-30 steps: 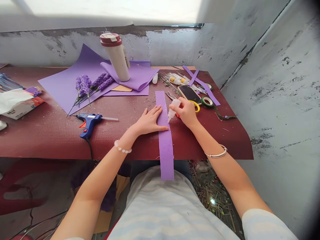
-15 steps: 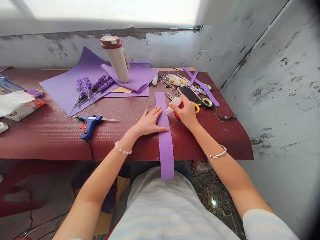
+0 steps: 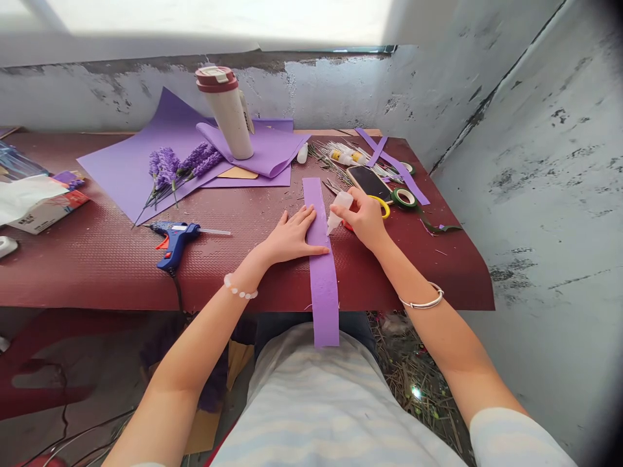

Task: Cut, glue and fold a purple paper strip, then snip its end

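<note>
Resting flat and open on a purple foam strip (image 3: 318,279), the left hand (image 3: 292,235) is released; a white squeeze bottle (image 3: 339,211) is grasped by the right hand (image 3: 364,222) just beside the strip.

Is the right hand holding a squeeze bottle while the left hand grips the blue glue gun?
No: the head view shows the left hand flat on the purple strip, with the blue glue gun lying apart on the table.

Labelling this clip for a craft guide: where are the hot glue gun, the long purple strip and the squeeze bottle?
Hot glue gun (image 3: 172,241): head view, blue body.
Long purple strip (image 3: 322,305): head view, lower middle.
Squeeze bottle (image 3: 341,202): head view, white body.
</note>
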